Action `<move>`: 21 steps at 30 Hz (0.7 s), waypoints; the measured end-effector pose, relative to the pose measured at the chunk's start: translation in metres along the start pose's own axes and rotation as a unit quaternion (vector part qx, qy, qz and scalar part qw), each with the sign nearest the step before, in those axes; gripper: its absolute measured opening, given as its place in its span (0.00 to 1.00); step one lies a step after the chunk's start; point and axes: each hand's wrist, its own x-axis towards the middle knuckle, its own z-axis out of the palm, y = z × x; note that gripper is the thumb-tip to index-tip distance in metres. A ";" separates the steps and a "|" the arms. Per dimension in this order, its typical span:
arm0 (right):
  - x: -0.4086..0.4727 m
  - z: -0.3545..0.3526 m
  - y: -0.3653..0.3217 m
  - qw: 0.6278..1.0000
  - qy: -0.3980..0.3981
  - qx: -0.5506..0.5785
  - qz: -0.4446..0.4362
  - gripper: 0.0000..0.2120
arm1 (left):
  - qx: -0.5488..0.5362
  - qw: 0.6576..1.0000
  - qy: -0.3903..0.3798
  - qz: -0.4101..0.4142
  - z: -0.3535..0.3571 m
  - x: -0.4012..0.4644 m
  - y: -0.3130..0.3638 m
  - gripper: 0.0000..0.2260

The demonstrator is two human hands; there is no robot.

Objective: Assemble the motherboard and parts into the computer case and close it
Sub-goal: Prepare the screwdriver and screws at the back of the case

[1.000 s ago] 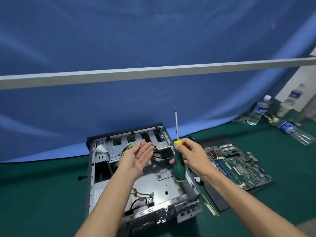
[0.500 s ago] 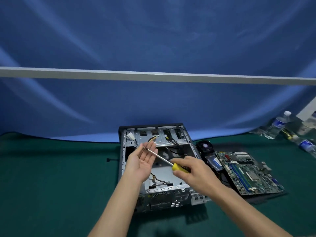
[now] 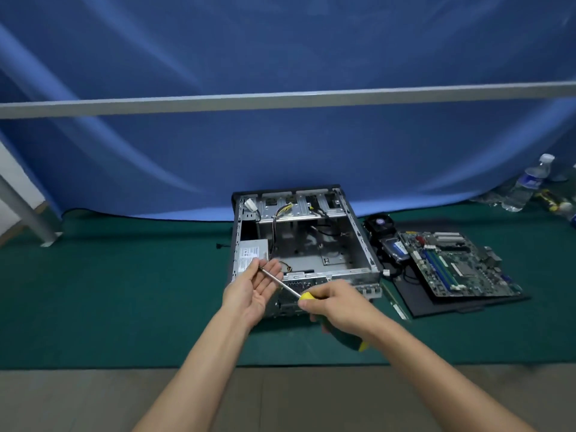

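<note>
Seen from a head camera looking down over two bare forearms. Right hand [image 3: 339, 307] wrapped around the green-and-yellow handle of a screwdriver [image 3: 314, 302], fingers curled tight on it, metal shaft angled up and left. Left hand [image 3: 254, 289] held palm up, fingers relaxed and straight, with the screwdriver tip resting across the fingertips.

Behind the hands, on a green mat [image 3: 124, 291], an open computer case [image 3: 299, 235] lying flat with its side off: bare metal floor, loose cables, empty drive bays along the far wall, a grey power supply [image 3: 252, 254] in the near-left corner. Motherboard [image 3: 455, 266] not yet in the case, lying to the right of it on a black panel [image 3: 467, 305]. Between case and motherboard, a black cooler fan [image 3: 381, 221] and a drive with a blue label [image 3: 397, 247].

Blue cloth backdrop [image 3: 280, 151] crossed by a grey bar [image 3: 280, 99]. Plastic water bottles [image 3: 526, 185] at far right.
</note>
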 end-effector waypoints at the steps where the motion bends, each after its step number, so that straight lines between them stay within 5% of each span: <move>1: -0.003 0.009 0.001 1.000 0.004 0.006 0.018 0.12 | 0.000 1.000 0.006 -0.002 -0.006 -0.001 -0.002 0.10; 7: -0.001 0.057 0.019 0.993 0.042 0.059 0.092 0.19 | -0.018 0.998 0.035 -0.053 -0.046 0.009 -0.007 0.12; 21: 0.051 0.161 0.035 0.980 0.078 0.089 0.158 0.16 | 0.028 0.992 0.077 -0.096 -0.088 0.076 -0.005 0.11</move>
